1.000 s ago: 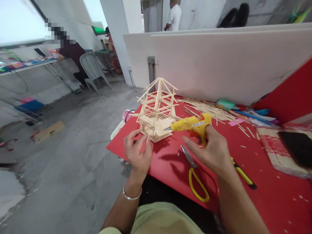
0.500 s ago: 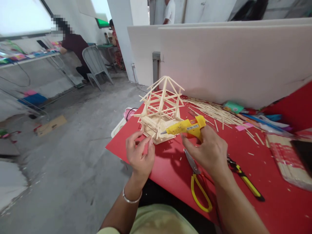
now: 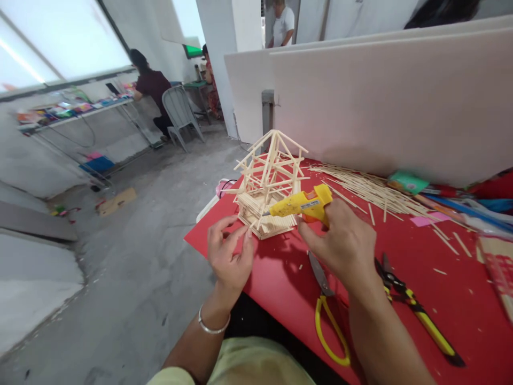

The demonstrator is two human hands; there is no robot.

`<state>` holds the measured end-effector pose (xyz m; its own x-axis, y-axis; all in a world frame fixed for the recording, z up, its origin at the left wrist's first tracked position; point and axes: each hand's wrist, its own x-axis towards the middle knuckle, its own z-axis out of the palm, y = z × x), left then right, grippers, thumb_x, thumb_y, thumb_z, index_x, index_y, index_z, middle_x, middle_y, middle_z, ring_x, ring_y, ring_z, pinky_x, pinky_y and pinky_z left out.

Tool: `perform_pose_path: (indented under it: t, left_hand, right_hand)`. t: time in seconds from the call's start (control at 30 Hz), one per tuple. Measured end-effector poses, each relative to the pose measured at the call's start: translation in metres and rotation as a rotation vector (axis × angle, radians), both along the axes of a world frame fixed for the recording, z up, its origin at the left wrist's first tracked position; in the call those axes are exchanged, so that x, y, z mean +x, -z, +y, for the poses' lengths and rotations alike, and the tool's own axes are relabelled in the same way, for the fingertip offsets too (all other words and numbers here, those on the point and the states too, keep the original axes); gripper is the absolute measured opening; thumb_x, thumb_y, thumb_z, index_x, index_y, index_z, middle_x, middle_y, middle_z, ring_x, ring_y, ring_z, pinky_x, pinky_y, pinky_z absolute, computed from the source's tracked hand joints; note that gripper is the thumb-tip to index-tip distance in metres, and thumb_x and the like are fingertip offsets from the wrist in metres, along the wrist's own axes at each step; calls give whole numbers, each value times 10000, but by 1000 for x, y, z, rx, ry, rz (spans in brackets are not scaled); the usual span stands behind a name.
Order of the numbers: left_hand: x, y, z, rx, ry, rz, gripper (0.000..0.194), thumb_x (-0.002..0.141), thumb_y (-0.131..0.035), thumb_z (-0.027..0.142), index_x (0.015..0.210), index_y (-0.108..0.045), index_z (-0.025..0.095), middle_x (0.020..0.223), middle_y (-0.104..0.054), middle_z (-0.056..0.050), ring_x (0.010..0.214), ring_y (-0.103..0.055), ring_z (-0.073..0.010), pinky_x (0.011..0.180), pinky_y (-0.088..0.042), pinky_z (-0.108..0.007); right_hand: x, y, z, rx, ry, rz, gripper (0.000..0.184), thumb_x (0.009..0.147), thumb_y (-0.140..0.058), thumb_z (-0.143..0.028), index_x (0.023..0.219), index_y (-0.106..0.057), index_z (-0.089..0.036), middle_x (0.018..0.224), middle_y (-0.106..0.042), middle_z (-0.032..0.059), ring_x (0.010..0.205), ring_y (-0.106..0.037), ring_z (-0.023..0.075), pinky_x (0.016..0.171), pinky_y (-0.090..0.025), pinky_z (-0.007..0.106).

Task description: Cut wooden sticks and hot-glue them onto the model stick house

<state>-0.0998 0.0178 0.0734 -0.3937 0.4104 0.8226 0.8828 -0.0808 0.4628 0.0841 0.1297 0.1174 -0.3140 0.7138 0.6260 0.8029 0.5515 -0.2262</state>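
Note:
A small pavilion model (image 3: 269, 170) made of thin wooden sticks, with a pointed open roof frame, stands on the red tabletop (image 3: 276, 270). My right hand (image 3: 345, 238) grips a yellow glue gun (image 3: 300, 205). Its nozzle points left, in front of the model's lower floor; whether it touches a stick is unclear. At the model's front left corner, my left hand (image 3: 230, 251) has thumb and forefinger pinched together. What sits between those fingertips is too small to make out.
Scissors (image 3: 331, 329) with yellow handles and black-and-yellow cutters (image 3: 427, 321) lie near my right arm. Loose sticks (image 3: 360, 187) spread behind, beside a green packet (image 3: 409, 182). A white board (image 3: 380, 101) stands along the back. A person (image 3: 152, 85) sits far left by a chair (image 3: 180, 109).
The view has turned a little to the left. The glue gun's nozzle has come slightly farther left against the model. My left hand keeps nearly the same pinch.

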Motion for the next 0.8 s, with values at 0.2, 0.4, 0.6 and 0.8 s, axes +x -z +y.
perform_pose_path:
  t: [0.2,0.4,0.6,0.8]
  left_hand:
    - [7,-5,-2,-20,-53,45,145,844,-677,158,962,-739,215,1129,-657,-84,1039,-638,-223,820,-534,-375]
    - [10,-5,1,-17,-49,61,165,829,-689,136,966,-740,212,1134,-652,-86,1050,-631,-227,805,-526,-365]
    - [7,-3,1,-14,-54,49,151,828,-691,139,954,-737,207,1136,-649,-86,1059,-630,-227,799,-529,-361]
    - [5,0,0,-42,-45,41,149,836,-682,155,962,-735,214,1143,-644,-89,1057,-627,-225,776,-536,-351]
  right_hand:
    - [5,0,3,-33,-31,-31,324,861,-551,-492,920,-564,-175,809,-586,31,632,-475,141,550,-117,281]
    - [7,3,4,-34,-77,-18,298,857,-550,-466,915,-568,-174,792,-588,34,633,-468,144,549,-110,288]
    - [5,4,3,-35,-92,-26,276,853,-539,-441,929,-567,-177,796,-583,29,620,-453,141,551,-131,282]
    - [3,5,2,-22,-94,-60,231,849,-536,-395,918,-564,-176,795,-573,24,610,-452,136,550,-133,284]
